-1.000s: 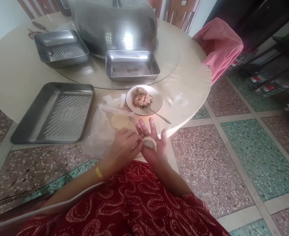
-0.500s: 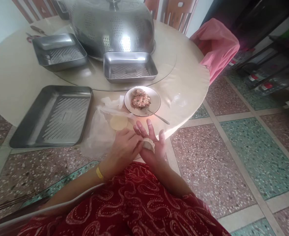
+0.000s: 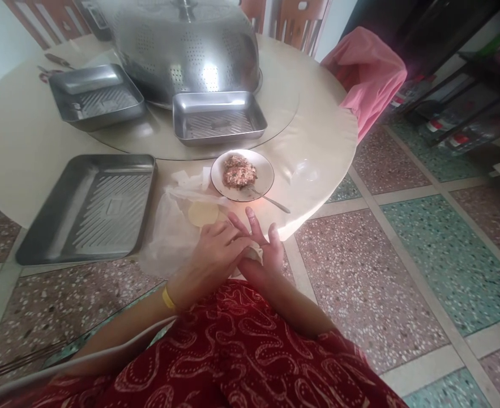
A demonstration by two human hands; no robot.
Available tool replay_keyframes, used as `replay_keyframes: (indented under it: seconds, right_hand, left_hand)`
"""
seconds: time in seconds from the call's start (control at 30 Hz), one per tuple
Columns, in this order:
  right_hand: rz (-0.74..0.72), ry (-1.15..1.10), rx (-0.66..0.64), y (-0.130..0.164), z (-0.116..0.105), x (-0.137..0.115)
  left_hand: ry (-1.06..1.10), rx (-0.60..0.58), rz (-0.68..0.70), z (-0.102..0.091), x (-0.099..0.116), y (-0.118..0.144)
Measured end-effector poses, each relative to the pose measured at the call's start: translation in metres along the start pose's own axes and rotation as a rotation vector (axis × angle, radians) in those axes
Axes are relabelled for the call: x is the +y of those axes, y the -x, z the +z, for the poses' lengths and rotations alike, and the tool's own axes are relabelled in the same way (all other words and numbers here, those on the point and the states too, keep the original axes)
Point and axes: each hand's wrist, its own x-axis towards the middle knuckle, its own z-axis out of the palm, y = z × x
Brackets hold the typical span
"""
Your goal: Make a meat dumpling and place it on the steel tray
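A small pale dumpling [image 3: 256, 253] lies in my right hand [image 3: 272, 264], held by the thumb and palm while the other fingers stretch outward. My left hand [image 3: 216, 247], with a yellow band at the wrist, reaches across and its fingers close on the dumpling's edge, covering much of it. Just beyond my hands is a white bowl [image 3: 267, 171] of minced filling [image 3: 238, 171], with a spoon [image 3: 270, 200] leaning in it. Beside my left hand, round dough wrappers [image 3: 203, 214] lie on a thin plastic bag [image 3: 167, 226].
A large grey tray [image 3: 48, 226] overhangs the table's near edge on the left. Two smaller metal trays [image 3: 101, 116] [image 3: 219, 137] sit farther back by a big perforated steamer [image 3: 194, 56]. A pink cloth [image 3: 368, 73] drapes over a chair at right.
My left fingers have slid rightward over the dumpling and hide more of it. The whole view has shifted slightly; the bowl and trays stay in place on the table.
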Motion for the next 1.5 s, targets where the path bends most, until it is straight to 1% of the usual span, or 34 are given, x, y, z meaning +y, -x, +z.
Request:
replay_keyframes:
  seconds: [0.13, 0.27, 0.33, 0.43, 0.53, 0.67, 0.77, 0.83, 0.9, 0.97, 1.03, 1.07, 1.13, 1.2, 1.23, 1.27, 1.33, 1.4, 1.5]
  right_hand:
    - [-0.003, -0.020, -0.021, -0.001, 0.000, 0.001]
    - [0.013, -0.009, -0.019, -0.003, 0.002, 0.004]
    - [0.040, -0.011, 0.012, -0.005, 0.005, 0.006]
    - [0.059, -0.001, 0.091, -0.009, 0.013, 0.011]
    - [0.063, 0.037, 0.116, -0.014, 0.025, 0.018]
    - [0.094, 0.080, 0.071, -0.021, 0.044, 0.029]
    - [0.115, 0.100, 0.014, -0.025, 0.055, 0.036]
    - [0.088, 0.110, -0.007, -0.026, 0.058, 0.038]
    - [0.056, 0.127, 0.002, -0.028, 0.056, 0.037]
    - [0.045, 0.153, 0.032, -0.029, 0.049, 0.033]
    - [0.024, 0.175, 0.057, -0.029, 0.041, 0.029]
    - [0.009, 0.183, 0.067, -0.029, 0.036, 0.027]
    - [-0.022, 0.195, 0.091, -0.028, 0.029, 0.023]
    - [-0.047, 0.204, 0.116, -0.028, 0.024, 0.019]
    - [-0.056, 0.208, 0.128, -0.028, 0.023, 0.018]
    - [-0.066, 0.210, 0.140, -0.028, 0.022, 0.016]
    - [-0.086, 0.213, 0.163, -0.028, 0.021, 0.013]
    - [-0.099, 0.212, 0.175, -0.029, 0.021, 0.009]
    - [-0.108, 0.215, 0.171, -0.030, 0.019, 0.007]
  left_hand:
    - [0.048, -0.022, 0.015, -0.004, 0.000, -0.002]
    - [0.114, -0.129, 0.069, -0.009, -0.002, -0.003]
    - [0.112, -0.162, 0.081, -0.012, -0.006, -0.001]
    - [0.124, -0.174, 0.104, -0.017, -0.012, 0.004]
    - [0.133, -0.122, 0.099, -0.025, -0.018, 0.011]
    - [0.099, 0.007, 0.039, -0.041, -0.023, 0.025]
    - [0.119, 0.066, -0.048, -0.060, -0.036, 0.039]
    - [0.115, 0.099, -0.131, -0.077, -0.053, 0.048]
    - [0.062, 0.116, -0.230, -0.096, -0.080, 0.056]
    - [0.006, 0.075, -0.305, -0.113, -0.116, 0.061]
    - [-0.085, 0.029, -0.374, -0.124, -0.156, 0.060]
    - [-0.131, -0.007, -0.398, -0.126, -0.176, 0.057]
    - [-0.208, -0.090, -0.395, -0.124, -0.213, 0.050]
    - [-0.232, -0.136, -0.387, -0.116, -0.243, 0.042]
    - [-0.244, -0.164, -0.385, -0.111, -0.254, 0.039]
    - [-0.257, -0.192, -0.384, -0.105, -0.263, 0.036]
    - [-0.287, -0.246, -0.384, -0.096, -0.273, 0.033]
    - [-0.317, -0.291, -0.382, -0.089, -0.277, 0.031]
    - [-0.362, -0.343, -0.365, -0.081, -0.275, 0.031]
